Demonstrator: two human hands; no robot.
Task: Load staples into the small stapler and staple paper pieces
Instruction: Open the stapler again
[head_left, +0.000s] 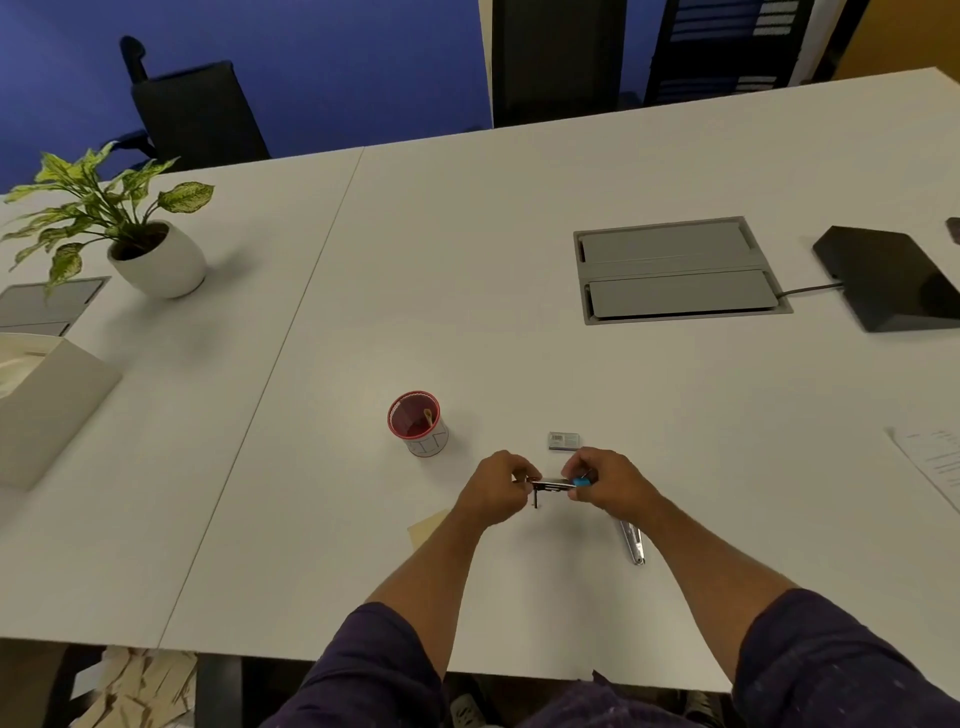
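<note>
bench (519, 312) is one big white top. hands come next, two of them, near its front edge. left hand (493, 488) and right hand (605, 480) both curl their fingers round one small stapler (553, 484), held just above the bench. it looks light, hard and a bit slippery, so pinch both ends. one cup (418, 423) stands to the left. one staple box (563, 440) lies just behind the hands.
</note>
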